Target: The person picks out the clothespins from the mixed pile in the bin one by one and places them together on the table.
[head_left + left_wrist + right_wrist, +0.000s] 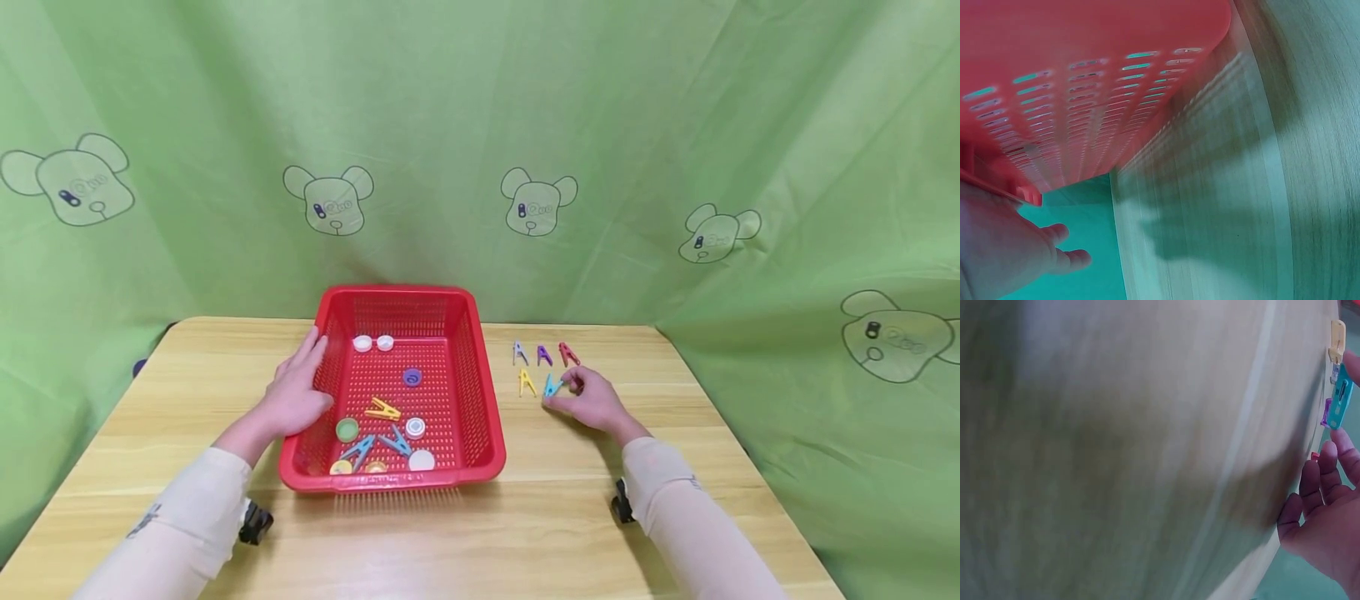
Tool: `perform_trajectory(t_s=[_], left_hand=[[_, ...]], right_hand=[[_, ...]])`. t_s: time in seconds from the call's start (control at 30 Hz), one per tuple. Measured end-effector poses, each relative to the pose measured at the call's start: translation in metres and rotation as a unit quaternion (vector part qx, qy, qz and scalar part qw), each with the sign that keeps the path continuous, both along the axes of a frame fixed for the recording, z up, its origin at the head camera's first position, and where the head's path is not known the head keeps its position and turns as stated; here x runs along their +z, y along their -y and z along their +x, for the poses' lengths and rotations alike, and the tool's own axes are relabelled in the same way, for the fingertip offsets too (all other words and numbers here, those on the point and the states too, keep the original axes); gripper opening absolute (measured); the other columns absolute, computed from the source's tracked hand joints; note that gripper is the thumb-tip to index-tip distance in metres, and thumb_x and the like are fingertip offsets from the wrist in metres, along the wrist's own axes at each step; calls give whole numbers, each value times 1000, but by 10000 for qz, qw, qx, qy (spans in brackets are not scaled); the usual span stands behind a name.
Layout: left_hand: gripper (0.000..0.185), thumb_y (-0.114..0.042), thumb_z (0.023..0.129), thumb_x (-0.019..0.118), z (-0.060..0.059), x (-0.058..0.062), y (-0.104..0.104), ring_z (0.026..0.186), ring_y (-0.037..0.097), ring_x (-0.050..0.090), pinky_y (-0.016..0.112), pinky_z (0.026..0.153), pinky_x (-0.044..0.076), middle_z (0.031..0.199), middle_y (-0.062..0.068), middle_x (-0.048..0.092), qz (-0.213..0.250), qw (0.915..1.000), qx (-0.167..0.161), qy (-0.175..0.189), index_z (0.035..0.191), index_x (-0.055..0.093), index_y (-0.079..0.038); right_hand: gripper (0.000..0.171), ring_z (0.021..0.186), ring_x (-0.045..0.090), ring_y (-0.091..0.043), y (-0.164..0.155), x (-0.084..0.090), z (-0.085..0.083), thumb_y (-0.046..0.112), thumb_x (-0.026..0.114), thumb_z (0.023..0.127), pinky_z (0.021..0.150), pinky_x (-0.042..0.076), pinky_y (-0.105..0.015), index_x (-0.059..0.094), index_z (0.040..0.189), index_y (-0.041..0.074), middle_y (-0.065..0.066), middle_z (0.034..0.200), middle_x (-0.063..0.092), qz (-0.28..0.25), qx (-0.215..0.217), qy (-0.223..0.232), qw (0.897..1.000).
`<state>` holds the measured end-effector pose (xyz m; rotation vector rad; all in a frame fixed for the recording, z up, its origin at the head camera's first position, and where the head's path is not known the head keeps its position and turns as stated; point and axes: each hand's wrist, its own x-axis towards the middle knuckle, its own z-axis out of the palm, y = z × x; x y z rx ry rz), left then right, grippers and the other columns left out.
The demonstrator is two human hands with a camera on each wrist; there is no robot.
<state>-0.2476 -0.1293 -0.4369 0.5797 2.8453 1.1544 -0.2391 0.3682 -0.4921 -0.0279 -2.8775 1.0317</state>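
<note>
Green cloth printed with bear heads (pixel 536 204) is hung behind a pale wooden surface (pixel 525 533)

Red slotted basket (pixel 480 392) is set left of centre on the surface. Left hand (pixel 296 392) is laid flat against the basket's left wall, fingers straight and relaxed, nothing gripped; in the left wrist view only the basket's underside (pixel 1085 81) and part of that hand (pixel 1016 250) are shown

Inside the basket are noted: a yellow peg (pixel 382 409), two blue pegs (pixel 378 446), and bottle caps, two white (pixel 373 342) at the far end, one purple (pixel 412 377), one green (pixel 347 430), more white and yellow near the front wall

Right of the basket, well apart from it, five pegs are laid out on the surface in two rows: grey (pixel 519 352), purple peg (pixel 543 356) and red (pixel 568 354) behind, yellow (pixel 527 382) in front

Right hand (pixel 592 402) is rested on the surface, and the teal peg (pixel 552 386), last in the front row just beside the yellow one, is pinched at its fingertips; the peg (pixel 1339 397) is seen lying on the wood in the right wrist view

Judged progress: sorting of pegs out of the basket seems over halfway; five are out, three are left inside, caps untouched
</note>
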Motion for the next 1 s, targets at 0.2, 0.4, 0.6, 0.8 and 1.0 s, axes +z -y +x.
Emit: perform_trajectory(t_s=[0.2,0.4,0.6,0.8,1.0], left_hand=[[97,-2,77,64,0,1,0,141,57,7,79,101,15,166,12,-8,21,10000,2,13,158,12,1],[97,-1,77,64,0,2,0,142,55,6,80,101,16,167,9,-9,36,10000,20,59,159,11,0],[97,-1,78,64,-1,1,0,142,55,6,80,101,16,167,9,-9,13,10000,26,62,159,11,-1],[97,-2,77,64,-2,0,0,142,55,7,80,100,16,167,10,-8,-19,10000,29,54,159,12,0],[97,-1,77,65,-1,-1,0,141,56,7,80,100,15,166,11,-8,-24,10000,39,50,159,12,0]], right_hand=[[59,88,50,-29,-1,-4,-5,40,86,75,78,43,-41,61,112,1,-14,99,54,316,-208,-44,9993],[65,95,53,-32,0,-3,-8,42,87,74,87,46,-48,60,119,3,-16,106,57,456,-236,48,9987],[75,103,53,-35,-2,1,-11,38,88,73,92,43,-54,59,134,7,-20,113,58,780,380,-105,9962],[68,98,50,-32,-5,6,-10,39,85,76,85,43,-50,61,134,12,-18,107,56,1294,678,-19,9893],[56,95,51,-32,-12,6,-6,37,82,80,84,44,-51,64,125,11,-17,105,56,1262,578,-53,9903]])
